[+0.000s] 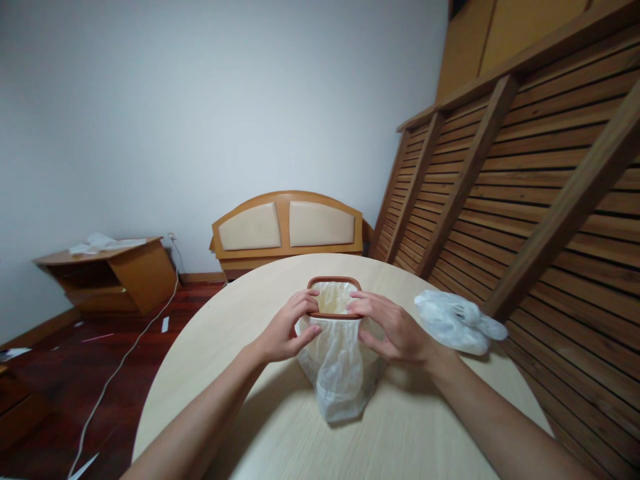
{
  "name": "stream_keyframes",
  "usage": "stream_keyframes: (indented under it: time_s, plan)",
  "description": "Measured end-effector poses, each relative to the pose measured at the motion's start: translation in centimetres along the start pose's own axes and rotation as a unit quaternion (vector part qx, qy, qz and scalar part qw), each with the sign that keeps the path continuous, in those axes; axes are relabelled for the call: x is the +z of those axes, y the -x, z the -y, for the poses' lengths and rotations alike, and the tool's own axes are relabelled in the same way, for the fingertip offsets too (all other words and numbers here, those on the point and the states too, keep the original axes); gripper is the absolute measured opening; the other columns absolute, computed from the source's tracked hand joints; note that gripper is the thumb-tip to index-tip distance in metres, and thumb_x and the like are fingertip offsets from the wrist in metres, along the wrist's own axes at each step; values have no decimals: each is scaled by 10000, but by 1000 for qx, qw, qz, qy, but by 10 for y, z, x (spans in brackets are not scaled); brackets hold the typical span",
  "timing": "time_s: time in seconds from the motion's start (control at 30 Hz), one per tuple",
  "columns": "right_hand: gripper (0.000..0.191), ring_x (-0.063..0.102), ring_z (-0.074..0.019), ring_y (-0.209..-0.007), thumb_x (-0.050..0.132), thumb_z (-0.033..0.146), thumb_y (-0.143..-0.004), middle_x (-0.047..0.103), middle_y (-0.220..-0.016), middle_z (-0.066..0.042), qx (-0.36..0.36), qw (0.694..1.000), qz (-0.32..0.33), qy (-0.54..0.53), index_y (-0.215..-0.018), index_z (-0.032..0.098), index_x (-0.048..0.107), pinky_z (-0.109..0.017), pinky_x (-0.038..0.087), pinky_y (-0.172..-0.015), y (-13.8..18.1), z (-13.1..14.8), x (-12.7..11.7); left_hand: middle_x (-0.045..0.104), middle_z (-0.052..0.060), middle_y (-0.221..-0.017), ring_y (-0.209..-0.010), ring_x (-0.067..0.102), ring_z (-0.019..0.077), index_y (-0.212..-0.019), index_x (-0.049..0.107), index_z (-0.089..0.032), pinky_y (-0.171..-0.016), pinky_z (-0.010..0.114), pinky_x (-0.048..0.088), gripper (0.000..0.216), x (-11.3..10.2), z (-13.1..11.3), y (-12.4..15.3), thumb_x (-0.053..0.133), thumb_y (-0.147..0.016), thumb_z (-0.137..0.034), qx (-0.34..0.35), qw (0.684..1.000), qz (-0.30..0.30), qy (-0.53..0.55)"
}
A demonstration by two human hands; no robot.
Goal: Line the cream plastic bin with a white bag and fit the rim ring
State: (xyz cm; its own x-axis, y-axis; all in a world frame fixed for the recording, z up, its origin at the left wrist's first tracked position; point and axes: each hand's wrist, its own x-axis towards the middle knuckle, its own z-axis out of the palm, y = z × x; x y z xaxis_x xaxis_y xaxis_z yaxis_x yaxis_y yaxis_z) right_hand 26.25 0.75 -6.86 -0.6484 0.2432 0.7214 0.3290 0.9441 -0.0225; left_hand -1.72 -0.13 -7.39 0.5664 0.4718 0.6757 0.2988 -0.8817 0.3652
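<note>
A small trash bin with a brown rim ring stands on the round table. A thin white plastic bag lines its inside and hangs crumpled down its outer front. My left hand is closed on the rim's left side, fingers over the ring and thumb against the bag outside. On the right side, my right hand holds the rim likewise, fingertips reaching over the ring and thumb lower on the bag. The bin's lower body is mostly hidden behind the hanging bag.
A knotted white plastic bag lies on the right of the pale round table. Slatted wooden panels lean close on the right. Behind stands a headboard. A low cabinet and a white cable are at left.
</note>
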Motion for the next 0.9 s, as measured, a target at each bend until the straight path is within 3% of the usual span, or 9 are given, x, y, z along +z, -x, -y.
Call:
stream_keyframes:
  time_s: [0.1, 0.37, 0.53, 0.9]
  plan:
    - [390, 603, -290, -1267, 638, 248, -906, 705, -1227, -131, -27, 999, -19, 41, -1284, 195, 560, -520, 485, -1079, 3, -3, 7, 631, 131, -1154, -1295, 515, 294, -1033, 562, -196, -1117, 523, 422, 118, 1, 1, 1, 576, -964, -290, -4, 1000, -8, 3]
    - [324, 674, -258, -1183, 559, 267, -991, 745, -1181, -119, -72, 993, -55, 82, -1307, 205, 601, -446, 569, -991, 6, -12, 12, 640, 128, -1148, -1306, 522, 299, -1064, 559, -205, -1115, 522, 439, 148, 0, 5, 2, 616, -943, -270, 14, 1000, -2, -13]
    - [330, 666, -257, -1205, 538, 291, -1012, 740, -1204, -128, -88, 992, -42, 80, -1316, 182, 603, -443, 558, -1036, 7, -13, 8, 656, 134, -1132, -1304, 542, 292, -1086, 577, -203, -1071, 483, 491, 174, 0, 8, 3, 642, -943, -278, 39, 998, -4, -55]
    - [395, 653, -268, -1223, 570, 186, -945, 741, -1174, -109, -61, 993, -54, 86, -1339, 214, 572, -467, 551, -1048, 6, -8, 15, 664, 153, -1170, -1345, 537, 310, -1127, 619, -199, -1051, 479, 521, 210, 1, 16, 5, 624, -953, -315, 51, 996, -17, -71]
